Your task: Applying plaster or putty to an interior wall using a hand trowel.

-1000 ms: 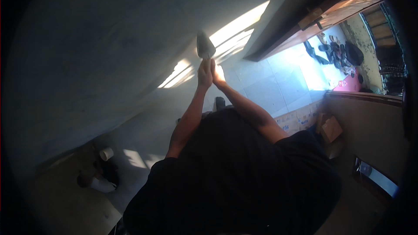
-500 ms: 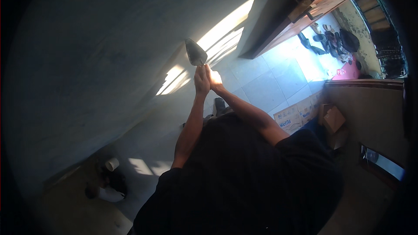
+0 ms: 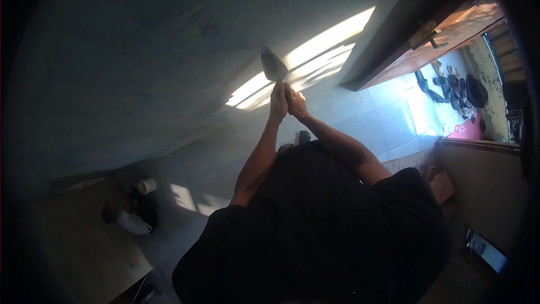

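Observation:
A trowel [image 3: 274,65] with a pointed grey metal blade is held out in front of me, its tip aimed up and slightly left. Both my left hand [image 3: 278,103] and my right hand [image 3: 295,103] close around its handle, side by side, thumbs near the blade. Most of the handle is hidden by my fingers. Behind the blade rises a grey plastered wall [image 3: 140,50], crossed by a bright slanting patch of sunlight. Whether the blade touches the wall, I cannot tell.
A wooden door [image 3: 427,39] stands open at the right, with several shoes [image 3: 450,90] beyond it on the tiled floor [image 3: 354,126]. Cardboard boxes [image 3: 440,186] lie at the right. A white cup-like container [image 3: 147,186] and dark items sit at the lower left.
The view has turned, so the wall, door and shoes sit differently in the picture. My hands and the trowel appear farther right, with the grip unchanged.

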Demonstrator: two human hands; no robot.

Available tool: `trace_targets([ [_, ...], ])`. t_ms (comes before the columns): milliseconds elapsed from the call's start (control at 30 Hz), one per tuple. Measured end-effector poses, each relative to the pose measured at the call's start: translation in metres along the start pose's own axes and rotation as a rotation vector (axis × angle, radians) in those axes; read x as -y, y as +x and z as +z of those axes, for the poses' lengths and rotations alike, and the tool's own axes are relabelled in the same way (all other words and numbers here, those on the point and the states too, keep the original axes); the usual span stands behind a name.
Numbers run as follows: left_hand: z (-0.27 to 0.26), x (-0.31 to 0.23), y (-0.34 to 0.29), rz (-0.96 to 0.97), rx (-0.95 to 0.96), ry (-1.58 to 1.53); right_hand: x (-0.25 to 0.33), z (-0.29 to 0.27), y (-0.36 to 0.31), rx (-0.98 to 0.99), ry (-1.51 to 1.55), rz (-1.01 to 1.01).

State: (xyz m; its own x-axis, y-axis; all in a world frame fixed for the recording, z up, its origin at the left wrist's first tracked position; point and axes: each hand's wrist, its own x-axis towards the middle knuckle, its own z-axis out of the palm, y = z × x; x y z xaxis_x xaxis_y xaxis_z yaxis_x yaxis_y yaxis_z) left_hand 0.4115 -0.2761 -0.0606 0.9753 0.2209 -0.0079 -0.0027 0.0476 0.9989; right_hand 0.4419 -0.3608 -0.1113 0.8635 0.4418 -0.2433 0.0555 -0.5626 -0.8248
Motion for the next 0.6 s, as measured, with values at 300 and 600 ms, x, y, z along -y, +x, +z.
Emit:
trace_targets([
  [300,-0.011,-0.021,0.027,0.144,-0.001,0.069,0.036,-0.002,0.015,-0.239,0.458,-0.032],
  [600,-0.021,0.037,-0.001,0.076,-0.068,0.126,-0.015,0.019,0.002,0.024,0.170,0.004],
])
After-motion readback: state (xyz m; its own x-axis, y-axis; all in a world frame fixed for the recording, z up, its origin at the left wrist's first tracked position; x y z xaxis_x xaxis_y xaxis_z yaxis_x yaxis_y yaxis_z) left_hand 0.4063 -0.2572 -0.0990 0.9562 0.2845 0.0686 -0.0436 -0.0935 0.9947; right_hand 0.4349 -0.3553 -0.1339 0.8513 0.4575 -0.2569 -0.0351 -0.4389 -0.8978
